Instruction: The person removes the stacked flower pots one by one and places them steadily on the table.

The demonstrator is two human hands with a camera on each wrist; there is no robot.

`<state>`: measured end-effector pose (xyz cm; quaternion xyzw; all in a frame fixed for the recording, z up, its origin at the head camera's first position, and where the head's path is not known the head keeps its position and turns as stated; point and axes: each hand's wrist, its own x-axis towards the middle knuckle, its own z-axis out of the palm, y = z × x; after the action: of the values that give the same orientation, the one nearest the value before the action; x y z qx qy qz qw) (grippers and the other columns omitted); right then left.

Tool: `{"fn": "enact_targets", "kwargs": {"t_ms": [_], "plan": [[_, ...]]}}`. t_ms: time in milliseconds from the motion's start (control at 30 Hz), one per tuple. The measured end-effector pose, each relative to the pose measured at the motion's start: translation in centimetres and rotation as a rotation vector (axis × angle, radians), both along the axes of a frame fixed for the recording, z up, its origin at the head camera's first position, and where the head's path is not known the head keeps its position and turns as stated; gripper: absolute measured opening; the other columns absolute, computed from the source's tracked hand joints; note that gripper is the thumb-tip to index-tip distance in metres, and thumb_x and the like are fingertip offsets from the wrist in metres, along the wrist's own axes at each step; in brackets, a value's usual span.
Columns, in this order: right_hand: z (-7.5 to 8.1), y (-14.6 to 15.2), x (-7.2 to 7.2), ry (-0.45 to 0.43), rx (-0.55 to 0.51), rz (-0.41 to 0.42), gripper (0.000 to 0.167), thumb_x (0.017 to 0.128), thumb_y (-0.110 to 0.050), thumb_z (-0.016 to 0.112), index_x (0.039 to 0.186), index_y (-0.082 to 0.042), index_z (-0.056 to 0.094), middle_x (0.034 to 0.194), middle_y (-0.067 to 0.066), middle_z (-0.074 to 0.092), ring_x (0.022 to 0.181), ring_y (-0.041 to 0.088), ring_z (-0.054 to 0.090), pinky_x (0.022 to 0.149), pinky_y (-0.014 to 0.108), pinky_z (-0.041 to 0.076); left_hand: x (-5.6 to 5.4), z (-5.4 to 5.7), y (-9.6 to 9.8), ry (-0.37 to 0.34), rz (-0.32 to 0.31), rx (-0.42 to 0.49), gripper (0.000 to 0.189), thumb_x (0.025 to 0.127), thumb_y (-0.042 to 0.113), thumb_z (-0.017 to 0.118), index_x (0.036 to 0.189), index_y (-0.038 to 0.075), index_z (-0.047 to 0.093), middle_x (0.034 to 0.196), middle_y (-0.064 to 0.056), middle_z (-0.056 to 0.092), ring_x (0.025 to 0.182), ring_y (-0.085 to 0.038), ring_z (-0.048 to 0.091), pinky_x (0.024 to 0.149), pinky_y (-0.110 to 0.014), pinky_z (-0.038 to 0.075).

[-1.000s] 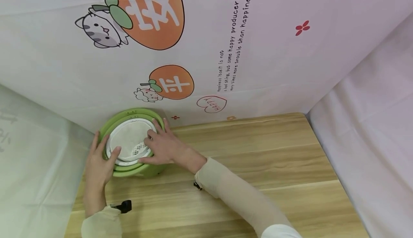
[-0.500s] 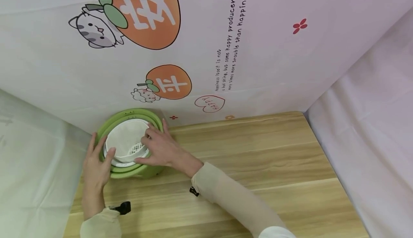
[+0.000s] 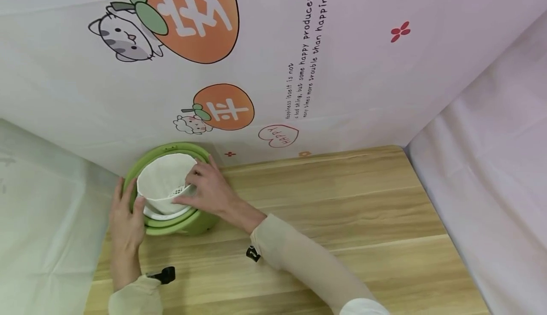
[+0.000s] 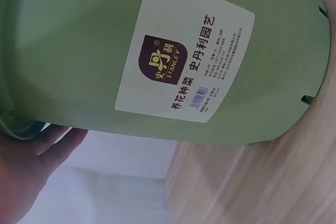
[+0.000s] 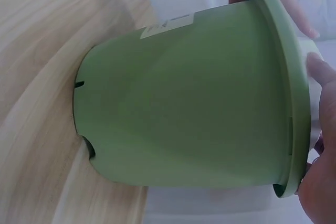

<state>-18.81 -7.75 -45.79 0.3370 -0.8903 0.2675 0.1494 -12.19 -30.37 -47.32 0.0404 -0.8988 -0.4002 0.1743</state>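
1. Nearest, the left hand holds the rim of the green pot, fingers spread along the outside, thumb reaching inside.
2. A little farther, the right hand comes slantwise from the right and pinches the white pot, thumb on its outer wall, fingers inside.
3. The white pot is tilted inside the green pot, partly above the lower white pot, which sits nested. I judge the work half done: neither fully seated nor fully out; which way remains, I cannot tell.
4. Farthest, the printed cloth stands just behind.
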Motion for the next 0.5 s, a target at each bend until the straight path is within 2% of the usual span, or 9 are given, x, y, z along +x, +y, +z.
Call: {"fn": "enact_targets", "kwargs": {"t_ms": [200,367,500], "plan": [[0.31,0.26,-0.48,0.026,-0.137,0.092,0.045,0.071,-0.053,0.085,0.09,-0.013,0.077,0.103,-0.003,0.068,0.117,0.016,0.06,0.118,0.044,0.028,-0.08,-0.33,-0.15,0.039,0.005,0.025,0.078,0.098,0.068,0.032,0.152,0.013,0.041,0.164,-0.009,0.02,0.146,-0.047,0.018,0.111,-0.074,0.011],[0.5,0.32,-0.87,0.055,-0.225,0.169,0.038,0.069,-0.044,0.089,0.079,-0.011,0.074,0.105,0.001,0.071,0.108,0.016,0.063,0.118,0.035,0.029,-0.26,-0.49,-0.24,0.057,0.005,0.021,0.078,0.097,0.07,0.031,0.153,0.015,0.041,0.164,-0.008,0.021,0.145,-0.048,0.019,0.11,-0.075,0.012],[0.61,0.28,-1.07,0.064,-0.257,0.186,0.035,0.07,-0.043,0.089,0.078,-0.012,0.074,0.106,0.002,0.072,0.109,0.016,0.063,0.118,0.034,0.029,-0.34,-0.66,-0.24,0.073,0.005,0.019,0.076,0.097,0.071,0.029,0.153,0.022,0.041,0.164,-0.007,0.022,0.144,-0.049,0.02,0.109,-0.076,0.012]]}}
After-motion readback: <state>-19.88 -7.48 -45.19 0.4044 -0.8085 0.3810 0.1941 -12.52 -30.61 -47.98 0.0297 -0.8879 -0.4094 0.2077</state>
